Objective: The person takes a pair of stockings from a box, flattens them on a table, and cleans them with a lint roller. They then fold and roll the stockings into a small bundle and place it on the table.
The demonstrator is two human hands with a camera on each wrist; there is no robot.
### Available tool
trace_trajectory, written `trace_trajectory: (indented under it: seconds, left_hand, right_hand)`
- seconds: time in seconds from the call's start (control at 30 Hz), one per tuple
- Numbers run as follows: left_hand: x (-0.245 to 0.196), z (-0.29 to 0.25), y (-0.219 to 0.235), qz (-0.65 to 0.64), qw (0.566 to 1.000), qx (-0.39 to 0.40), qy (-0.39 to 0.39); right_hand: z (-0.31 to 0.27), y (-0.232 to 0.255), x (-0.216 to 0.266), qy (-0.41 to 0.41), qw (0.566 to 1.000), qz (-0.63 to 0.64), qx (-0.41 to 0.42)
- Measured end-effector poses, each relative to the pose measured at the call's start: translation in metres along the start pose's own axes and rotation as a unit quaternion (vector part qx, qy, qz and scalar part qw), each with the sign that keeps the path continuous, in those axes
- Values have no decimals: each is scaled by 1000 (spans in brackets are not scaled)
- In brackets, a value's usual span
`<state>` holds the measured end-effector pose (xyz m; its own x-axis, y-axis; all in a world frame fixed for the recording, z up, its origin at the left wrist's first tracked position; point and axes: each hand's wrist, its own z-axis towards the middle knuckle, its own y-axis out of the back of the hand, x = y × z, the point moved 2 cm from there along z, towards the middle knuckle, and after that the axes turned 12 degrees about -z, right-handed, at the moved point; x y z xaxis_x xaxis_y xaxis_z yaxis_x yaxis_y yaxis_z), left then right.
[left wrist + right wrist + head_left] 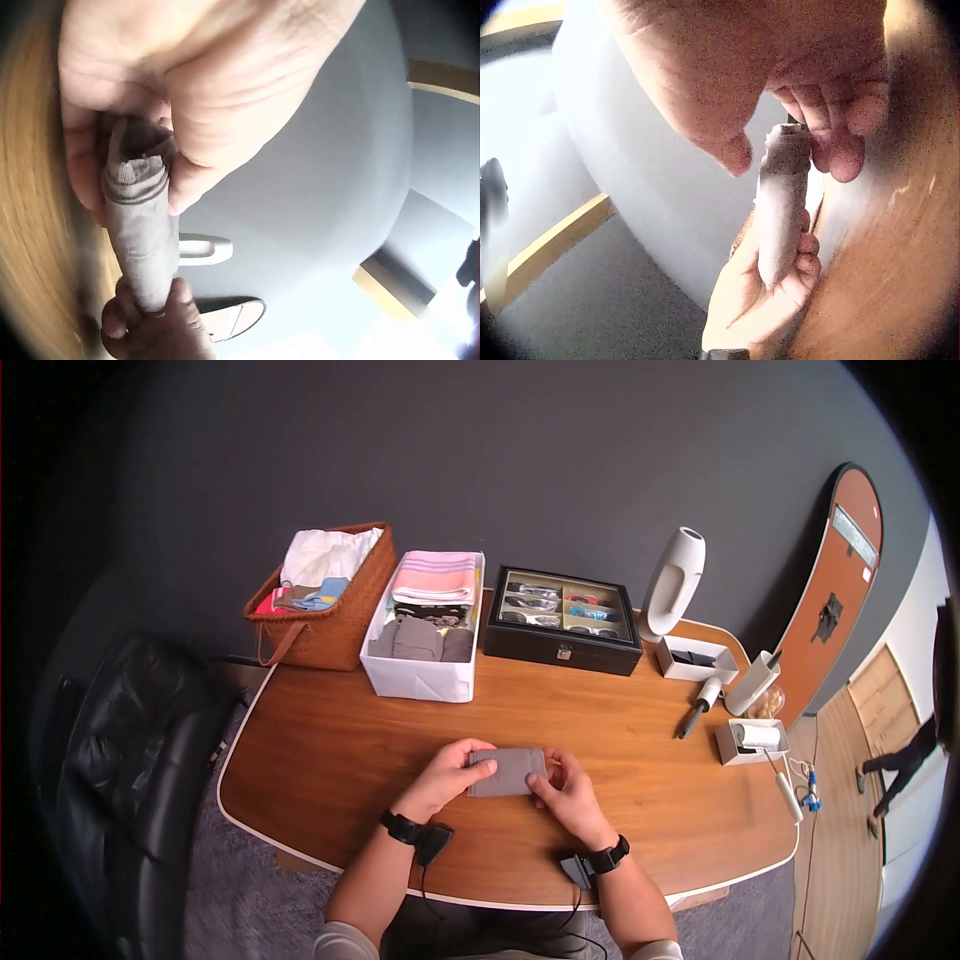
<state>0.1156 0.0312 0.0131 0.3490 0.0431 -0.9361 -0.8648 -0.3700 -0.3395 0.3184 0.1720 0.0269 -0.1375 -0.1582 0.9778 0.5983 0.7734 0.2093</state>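
Note:
A folded grey cloth (508,772) is held flat between both hands just above the front middle of the table. The left hand (446,778) grips its left end, thumb on the upper face and fingers underneath. Seen end-on in the left wrist view, the cloth (142,232) is a thick roll with layered edges at the near end. The right hand (568,792) has its thumb and curled fingers around the right end. In the right wrist view, the right thumb (737,156) stands slightly off the cloth while the fingers are at its other side.
Behind the hands, a white box (420,678) holds folded cloths, several of them grey. A brown basket (330,628) of cloths is left of it; a black glasses case (560,650) is right. Further right stand a white vase (672,585), a lint roller (703,705) and small white trays (695,668).

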Motion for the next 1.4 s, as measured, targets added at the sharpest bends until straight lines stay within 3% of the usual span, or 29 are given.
trace_trajectory:
  seconds: [0.13, 0.27, 0.53, 0.7, 0.83, 0.97, 1.07, 1.17, 1.27, 1.37, 1.4]
  left_hand:
    - [-2, 7, 20, 26, 999, -33, -13]
    - [-22, 9, 52, 41, 996, -77, -8]
    - [-61, 2, 140, 169, 964, -191, 80]
    - [-79, 2, 163, 198, 937, -282, 58]
    - [-59, 23, 204, 270, 901, -340, -11]
    - [-54, 25, 202, 317, 872, -371, -47]
    - [-61, 18, 183, 490, 756, -429, -71]
    - [-79, 4, 151, 511, 771, -353, -139]
    - [-76, -6, 124, 603, 734, -289, -122]
    - [-62, -11, 110, 607, 742, -239, -156]
    - [-55, -12, 107, 642, 713, -228, -168]
  right_hand:
    - [10, 14, -20, 5, 994, -70, -85]
    - [10, 19, -23, 2, 992, -65, -109]
    - [10, 18, -24, 15, 989, -82, -119]
    - [11, 18, -25, 10, 988, -97, -123]
    - [17, 20, -38, 14, 984, -118, -135]
    - [15, 20, -34, -3, 987, -103, -125]
    - [17, 20, -38, 7, 983, -129, -132]
    - [15, 20, -33, -5, 984, -127, -126]
    - [17, 19, -37, -1, 983, -131, -131]
    - [17, 19, -38, 7, 981, -151, -123]
    - [16, 19, -37, 6, 981, -153, -121]
